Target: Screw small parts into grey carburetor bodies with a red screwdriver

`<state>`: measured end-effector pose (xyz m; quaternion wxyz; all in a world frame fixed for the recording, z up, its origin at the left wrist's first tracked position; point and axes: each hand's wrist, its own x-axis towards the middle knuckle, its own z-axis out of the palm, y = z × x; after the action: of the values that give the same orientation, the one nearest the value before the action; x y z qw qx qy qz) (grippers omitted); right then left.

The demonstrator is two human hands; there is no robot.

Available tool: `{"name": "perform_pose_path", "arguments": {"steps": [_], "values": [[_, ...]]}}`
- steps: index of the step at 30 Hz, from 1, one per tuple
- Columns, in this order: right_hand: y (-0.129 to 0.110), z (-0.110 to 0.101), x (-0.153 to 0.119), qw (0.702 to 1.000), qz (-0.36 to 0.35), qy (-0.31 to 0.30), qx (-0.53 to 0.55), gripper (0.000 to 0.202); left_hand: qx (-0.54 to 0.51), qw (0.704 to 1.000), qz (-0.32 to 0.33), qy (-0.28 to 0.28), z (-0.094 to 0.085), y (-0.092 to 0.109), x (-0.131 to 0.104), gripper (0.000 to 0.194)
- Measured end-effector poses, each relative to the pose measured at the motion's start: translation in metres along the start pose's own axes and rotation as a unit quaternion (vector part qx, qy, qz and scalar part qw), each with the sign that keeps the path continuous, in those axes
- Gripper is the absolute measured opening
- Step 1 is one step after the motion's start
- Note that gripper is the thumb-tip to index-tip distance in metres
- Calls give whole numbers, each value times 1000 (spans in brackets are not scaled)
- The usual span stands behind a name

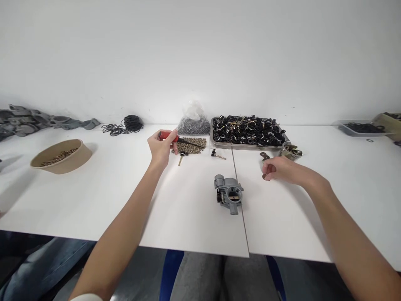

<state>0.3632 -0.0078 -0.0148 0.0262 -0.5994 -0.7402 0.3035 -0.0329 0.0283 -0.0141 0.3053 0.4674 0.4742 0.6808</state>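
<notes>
My left hand (163,146) is closed around the red handle of a screwdriver (169,136), whose dark shaft points right over a spread of small brass screws (192,144). My right hand (278,169) is pinching at a small brown round disc (266,177) at the tabletop; more discs (264,155) lie just beyond its fingers. Between my hands, nearer to me, a grey metal carburetor body (230,194) rests with its round bore facing me, a brass strip showing across it. Two black-headed pieces with brass shafts, one left (181,158) and one right (218,154), lie behind it.
A tray (250,146) of black parts stands by the wall, with a clear bag of dark pieces (194,123) left of it. A small container (290,151) of discs sits beyond my right hand. Leftward are black rings (131,124), a tan bowl (67,165) and grey castings (28,121).
</notes>
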Motion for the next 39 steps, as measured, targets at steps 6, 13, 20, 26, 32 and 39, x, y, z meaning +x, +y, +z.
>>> {"name": "perform_pose_path", "arguments": {"steps": [6,13,20,26,32,39], "values": [[-1,1,-2,1000,-12,-3,5,3,13,1000,-9,-12,2,-2,-1,33],[-12,4,-3,993,-94,15,65,13,14,1000,-4,-21,5,-2,-4,30],[-55,24,-10,943,-153,71,287,31,11,1000,0,-17,3,-1,-2,32],[-78,43,-16,887,-171,20,429,30,0,1000,1,-11,3,3,-3,32],[-76,42,-21,876,-214,-4,432,26,6,1000,-5,-8,3,3,-2,33],[-79,39,-26,875,-180,5,450,27,-3,1000,-7,-12,2,1,-2,33]]}}
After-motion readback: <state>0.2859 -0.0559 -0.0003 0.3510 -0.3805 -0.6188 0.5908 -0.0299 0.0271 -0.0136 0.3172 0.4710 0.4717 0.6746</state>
